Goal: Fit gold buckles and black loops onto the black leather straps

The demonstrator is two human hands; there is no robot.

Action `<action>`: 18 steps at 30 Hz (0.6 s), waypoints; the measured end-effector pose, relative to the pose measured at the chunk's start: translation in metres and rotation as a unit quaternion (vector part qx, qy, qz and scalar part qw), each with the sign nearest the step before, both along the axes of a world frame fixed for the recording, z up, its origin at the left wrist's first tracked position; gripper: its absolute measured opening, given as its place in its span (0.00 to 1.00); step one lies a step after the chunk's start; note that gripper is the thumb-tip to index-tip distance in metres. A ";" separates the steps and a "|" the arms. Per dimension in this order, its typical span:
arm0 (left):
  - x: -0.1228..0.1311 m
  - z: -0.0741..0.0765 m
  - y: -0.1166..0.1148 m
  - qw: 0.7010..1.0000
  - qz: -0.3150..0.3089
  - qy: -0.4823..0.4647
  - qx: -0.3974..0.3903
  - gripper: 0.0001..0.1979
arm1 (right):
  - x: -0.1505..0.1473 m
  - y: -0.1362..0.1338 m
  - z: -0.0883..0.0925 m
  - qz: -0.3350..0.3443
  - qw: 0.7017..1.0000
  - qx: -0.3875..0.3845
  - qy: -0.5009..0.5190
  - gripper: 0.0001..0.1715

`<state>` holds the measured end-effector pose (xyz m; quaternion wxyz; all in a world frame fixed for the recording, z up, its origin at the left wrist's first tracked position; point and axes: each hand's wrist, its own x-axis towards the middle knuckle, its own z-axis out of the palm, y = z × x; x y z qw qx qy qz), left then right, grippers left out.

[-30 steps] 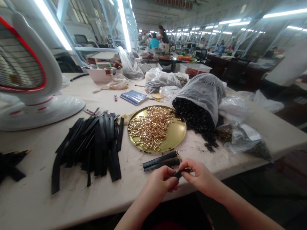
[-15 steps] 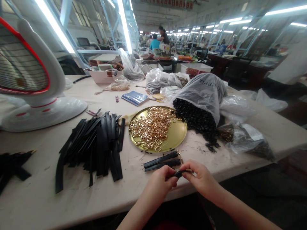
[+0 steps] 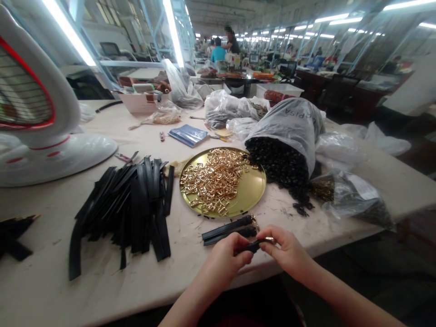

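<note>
Close to the table's front edge, my left hand (image 3: 230,255) pinches a short black strap (image 3: 254,245). My right hand (image 3: 285,249) grips the strap's other end, where a shiny gold buckle (image 3: 270,240) shows between thumb and fingers. Just beyond my hands lie two black straps (image 3: 226,227) with gold buckles at their right ends. Behind these is a round gold tray (image 3: 252,193) with a heap of small gold buckles (image 3: 218,179). To the left, many loose black straps (image 3: 139,206) are piled up.
Black loops (image 3: 279,159) spill from a translucent bag (image 3: 294,122) right of the tray. A clear bag of metal pieces (image 3: 354,197) sits farther right. At left stand a white fan (image 3: 51,154) and a dark bundle (image 3: 15,238). A blue packet (image 3: 189,135) lies behind the tray.
The camera view has shifted slightly. My hands stay together on the strap, and its gold buckle shows more plainly at my right fingertips. The pile, tray and bags look unchanged.
</note>
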<state>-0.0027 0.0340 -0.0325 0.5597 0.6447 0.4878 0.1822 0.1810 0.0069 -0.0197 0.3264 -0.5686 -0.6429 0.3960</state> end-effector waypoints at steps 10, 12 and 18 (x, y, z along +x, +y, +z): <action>0.020 0.001 -0.008 0.992 0.051 -0.074 -0.086 0.03 | -0.006 -0.006 0.000 0.016 1.000 -0.005 0.000 0.04; 0.019 0.002 -0.007 0.992 0.048 -0.075 -0.092 0.04 | -0.004 -0.006 -0.002 0.012 1.000 -0.017 0.018 0.05; 0.001 0.006 -0.005 1.000 0.007 0.013 -0.005 0.06 | -0.001 -0.003 0.000 0.016 0.998 -0.046 0.046 0.08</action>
